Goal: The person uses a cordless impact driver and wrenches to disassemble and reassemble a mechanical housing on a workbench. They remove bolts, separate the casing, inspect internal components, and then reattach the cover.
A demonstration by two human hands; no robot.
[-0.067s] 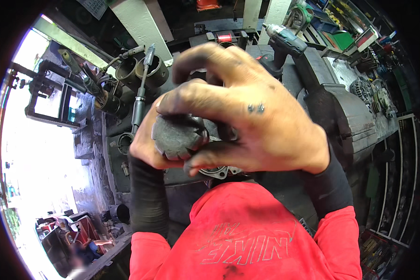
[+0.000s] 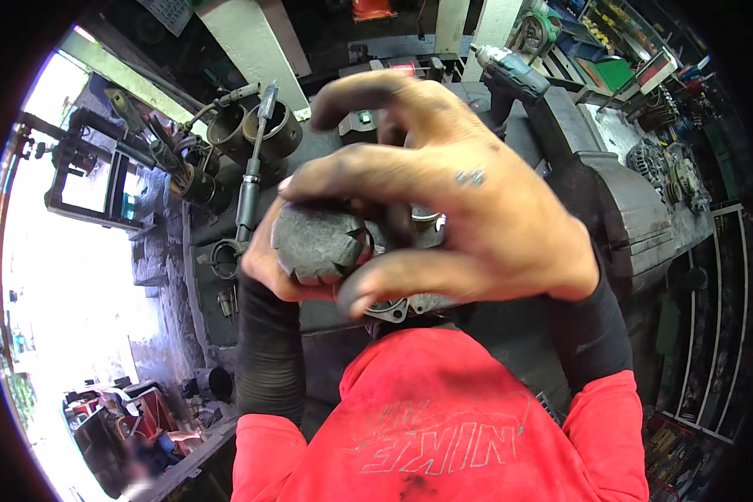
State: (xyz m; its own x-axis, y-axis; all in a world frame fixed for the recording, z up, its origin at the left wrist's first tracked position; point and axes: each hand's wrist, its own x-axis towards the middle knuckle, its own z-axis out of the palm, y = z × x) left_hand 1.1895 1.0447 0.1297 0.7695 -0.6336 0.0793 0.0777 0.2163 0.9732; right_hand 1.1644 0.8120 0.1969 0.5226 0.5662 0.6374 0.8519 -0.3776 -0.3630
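The person's left hand point(image 2: 268, 263) cups a dark grey, ribbed cylindrical part point(image 2: 320, 241) from below and behind, at about 9 o'clock of the picture's centre; its fingers are mostly hidden under the part, so only the thumb edge and palm show against it. The part has a toothed rim facing toward 3 o'clock, where it meets a metal housing point(image 2: 397, 305) with a round flange that peeks out below the hands.

The right hand point(image 2: 468, 226), smudged with black grease, arches over the part from 3 o'clock. Its fingers point(image 2: 368, 180) are spread and curled: the index reaches toward 12 o'clock, the middle one lies across the top of the part, and a lower one hooks beneath the housing. Whether they press firmly cannot be told.

Behind the hands, on the dark table point(image 2: 326, 159), open metal cylinders point(image 2: 269, 130) stand at 11 o'clock, with a long slim tool point(image 2: 249, 188) lying beside them. A cordless power driver point(image 2: 510, 71) rests at 1 o'clock. A large grey machine body point(image 2: 627, 209) sits at 3 o'clock. The person wears a red shirt point(image 2: 443, 418) over black sleeves point(image 2: 268, 351).
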